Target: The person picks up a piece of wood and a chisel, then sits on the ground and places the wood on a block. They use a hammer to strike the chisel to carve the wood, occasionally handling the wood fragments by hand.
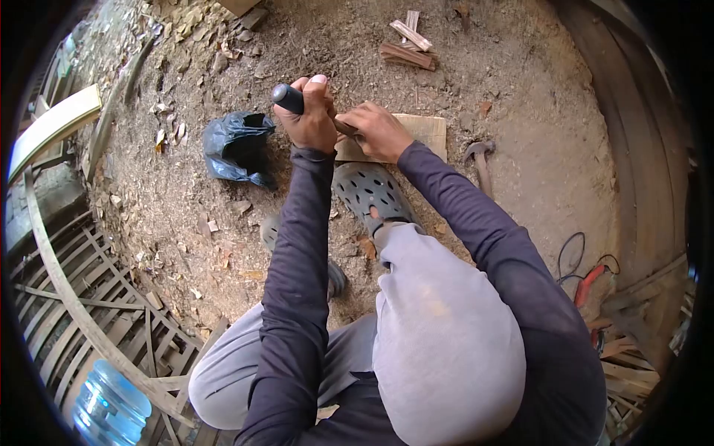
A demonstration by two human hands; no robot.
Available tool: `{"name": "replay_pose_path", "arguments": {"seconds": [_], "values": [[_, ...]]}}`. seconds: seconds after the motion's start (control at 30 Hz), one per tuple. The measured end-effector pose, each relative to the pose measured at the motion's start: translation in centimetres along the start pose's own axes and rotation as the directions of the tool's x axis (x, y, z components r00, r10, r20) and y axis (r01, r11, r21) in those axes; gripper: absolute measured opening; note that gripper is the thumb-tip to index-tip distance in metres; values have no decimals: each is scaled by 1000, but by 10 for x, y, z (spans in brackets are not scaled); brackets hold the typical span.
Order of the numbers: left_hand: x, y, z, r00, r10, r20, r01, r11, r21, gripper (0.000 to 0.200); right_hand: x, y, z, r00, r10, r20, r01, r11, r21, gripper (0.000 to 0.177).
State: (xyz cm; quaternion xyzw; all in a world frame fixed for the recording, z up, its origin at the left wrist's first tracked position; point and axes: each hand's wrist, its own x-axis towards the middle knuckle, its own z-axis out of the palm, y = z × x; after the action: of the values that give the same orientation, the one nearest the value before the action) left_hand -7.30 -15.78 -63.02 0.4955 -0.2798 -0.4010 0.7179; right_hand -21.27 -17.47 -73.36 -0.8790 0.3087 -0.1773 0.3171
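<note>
Pale wood shows in the flat board (pixel 430 134) lying on the dirt ground (pixel 528 230) directly ahead of the person, partly covered by the hands working over it. Above its left end, the left hand (pixel 315 123) is wrapped in a closed fist around a black handle (pixel 288 98), whose rounded butt pokes out up and to the left. Close beside it, the right hand (pixel 381 135) has its fingers drawn in on a narrow brown piece (pixel 344 128) between the two hands; whether that piece belongs to the handled tool or is separate cannot be told. The step in hand looks like close, two-handed work with the tool over the board, and the next move seems to call for a firm fist on the handle, a steady right hand and fingers kept out of the tool's line. Just short of the board's near edge stands a grey clog (pixel 370 187) on one foot. Left of the hands sits a dark plastic bag (pixel 223 147), its mouth open; to the right of the board lies a hammer (pixel 483 167). Farther out are stacked wood offcuts (pixel 407 56) beyond the board, and a red tool (pixel 587 286) with a dark cord at the right.
</note>
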Motion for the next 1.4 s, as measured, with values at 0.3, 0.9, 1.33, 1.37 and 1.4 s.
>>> {"name": "replay_pose_path", "arguments": {"seconds": [0.3,0.9,1.33,1.37,1.4], "values": [[-15,77,-2,984,176,-8,-176,983,-56,23,-31,16,14,967,210,-143,-172,956,240,41],[-38,77,26,995,96,41,-94,995,-43,24,-41,11,8,969,78,-235,-33,982,186,32],[-43,60,27,996,25,86,-26,1000,9,29,-41,13,8,972,96,-215,-52,978,202,34],[-43,60,27,995,20,95,-22,1000,21,29,-41,14,8,973,98,-209,-55,977,205,33],[-43,59,26,995,20,100,-23,999,27,29,-41,14,7,974,100,-202,-57,976,209,33]]}}
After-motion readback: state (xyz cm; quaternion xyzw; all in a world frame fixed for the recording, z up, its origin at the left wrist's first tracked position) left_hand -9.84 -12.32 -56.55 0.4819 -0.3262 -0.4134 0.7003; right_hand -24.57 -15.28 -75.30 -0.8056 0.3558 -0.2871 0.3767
